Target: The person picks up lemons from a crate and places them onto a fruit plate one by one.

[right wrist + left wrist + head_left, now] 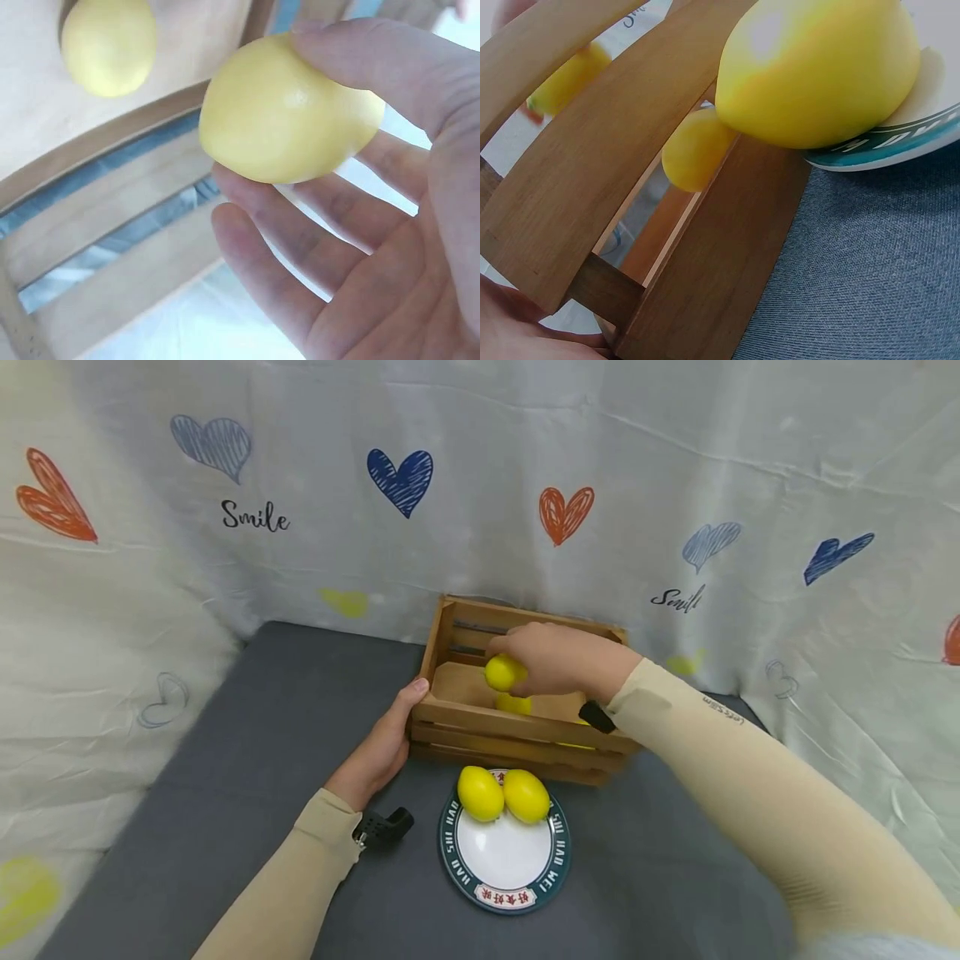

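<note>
A lemon (504,672) is pinched between the thumb and fingers of my right hand (558,656), over the inside of a slatted wooden crate (517,727). In the right wrist view the held lemon (289,112) shows clearly against the fingers. My left hand (386,739) grips the crate's left end, with the thumb up at the rim. Lower in the crate lies another lemon (513,703), partly hidden by the front slats. Yellow also shows through the slats near the right wrist. Two more lemons, a left one (481,793) and a right one (527,796), rest on a plate.
The round plate (504,856), white with a dark green lettered rim, stands just in front of the crate on a dark grey table cover (330,693). Behind hangs a pale curtain (480,435) printed with hearts. A black wrist strap (382,828) sits on the left wrist.
</note>
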